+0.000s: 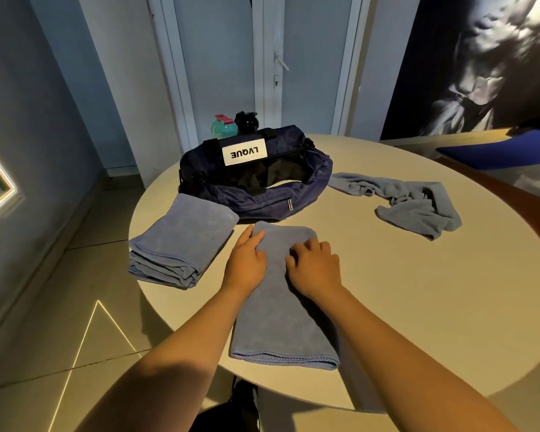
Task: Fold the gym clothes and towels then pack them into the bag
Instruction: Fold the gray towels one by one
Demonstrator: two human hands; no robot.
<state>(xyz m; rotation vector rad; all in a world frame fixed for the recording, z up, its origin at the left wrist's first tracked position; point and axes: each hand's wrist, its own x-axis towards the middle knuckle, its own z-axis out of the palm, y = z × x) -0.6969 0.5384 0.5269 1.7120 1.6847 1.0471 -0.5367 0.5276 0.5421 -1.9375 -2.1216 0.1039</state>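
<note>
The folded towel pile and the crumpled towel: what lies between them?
In the head view, a long flat towel lies between them, with the left hand and right hand resting on it.

Head view, single, wide-angle. Position: worn at the person's head, above the near edge of the round tabletop (387,291). Facing: forward and down. Range: close; left hand (247,260) and right hand (315,266) centre frame. Far limit: door (225,57).
</note>
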